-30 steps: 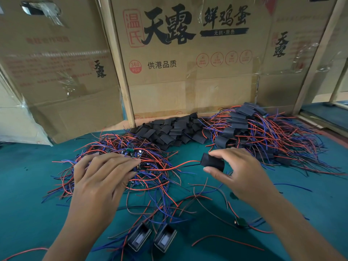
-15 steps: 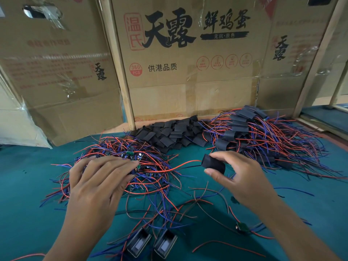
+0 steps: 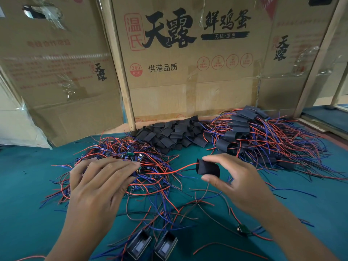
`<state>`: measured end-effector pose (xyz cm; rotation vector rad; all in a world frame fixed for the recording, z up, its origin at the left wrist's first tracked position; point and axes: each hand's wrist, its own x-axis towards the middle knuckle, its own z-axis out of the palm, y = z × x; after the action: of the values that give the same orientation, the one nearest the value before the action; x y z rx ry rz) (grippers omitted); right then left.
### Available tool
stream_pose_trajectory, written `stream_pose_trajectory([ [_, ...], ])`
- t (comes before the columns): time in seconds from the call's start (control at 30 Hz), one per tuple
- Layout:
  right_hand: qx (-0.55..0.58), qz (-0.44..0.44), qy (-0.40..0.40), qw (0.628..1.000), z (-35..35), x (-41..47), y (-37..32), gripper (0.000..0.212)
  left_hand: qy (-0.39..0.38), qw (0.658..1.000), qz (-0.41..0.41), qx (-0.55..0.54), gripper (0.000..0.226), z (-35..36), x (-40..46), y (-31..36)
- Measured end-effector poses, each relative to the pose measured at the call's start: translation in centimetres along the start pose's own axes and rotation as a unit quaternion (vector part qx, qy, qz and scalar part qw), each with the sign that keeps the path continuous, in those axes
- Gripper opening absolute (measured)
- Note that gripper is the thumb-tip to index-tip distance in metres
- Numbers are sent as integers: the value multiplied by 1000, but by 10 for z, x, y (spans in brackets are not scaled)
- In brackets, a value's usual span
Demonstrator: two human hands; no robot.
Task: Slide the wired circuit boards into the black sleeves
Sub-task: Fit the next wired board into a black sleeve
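Observation:
My right hand [image 3: 233, 183] pinches a black sleeve [image 3: 208, 168] between thumb and fingers, its mouth turned left. My left hand [image 3: 101, 183] lies on a tangled heap of red and blue wired circuit boards [image 3: 120, 157], fingertips gripping a small dark board part at the heap's middle. The part itself is mostly hidden by the fingers. A red wire [image 3: 169, 171] runs from the heap toward the sleeve's mouth. A pile of empty black sleeves [image 3: 173, 134] lies at the back centre. Boards in sleeves, wires trailing, are heaped at the back right [image 3: 250, 134].
Cardboard boxes [image 3: 188, 63] and wooden posts wall off the back of the green table [image 3: 28, 194]. Two small black boxy parts [image 3: 150, 245] lie near the front edge, with loose wires around them. A lone green board [image 3: 243, 229] lies under my right forearm.
The left hand has drawn slightly toward the heap's middle and closed its fingertips on a board. The right hand with the sleeve has stayed almost in place.

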<state>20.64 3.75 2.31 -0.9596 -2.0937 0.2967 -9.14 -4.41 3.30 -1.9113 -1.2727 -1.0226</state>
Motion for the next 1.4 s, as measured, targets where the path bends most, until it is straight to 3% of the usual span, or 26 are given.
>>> stream_pose_trajectory([
  [0.3, -132, -158, 32, 978, 15, 1, -19, 42, -46, 998, -14, -32, 23, 8, -2, 14],
  [0.43, -139, -184, 20, 973, 26, -3, -33, 40, -66, 995, -15, -67, 21, 14, -2, 29],
  [0.7, -49, -163, -19, 985, 32, -9, -44, 34, -73, 982, -52, -165, 20, 13, 0, 41],
  [0.87, -24, -148, -18, 988, 33, -9, -44, 37, -109, 952, -124, -259, 18, 8, -1, 43],
  [1.03, -3, -126, -47, 991, 31, -9, -44, 39, -152, 927, -195, -280, 27, 9, -7, 40],
  [1.23, 23, -126, -50, 990, 33, -10, -45, 37, -123, 940, -154, -278, 26, 11, -2, 46],
  [1.4, 64, -84, -36, 994, 31, -10, -42, 33, -161, 936, -143, -279, 24, 10, -5, 37],
])
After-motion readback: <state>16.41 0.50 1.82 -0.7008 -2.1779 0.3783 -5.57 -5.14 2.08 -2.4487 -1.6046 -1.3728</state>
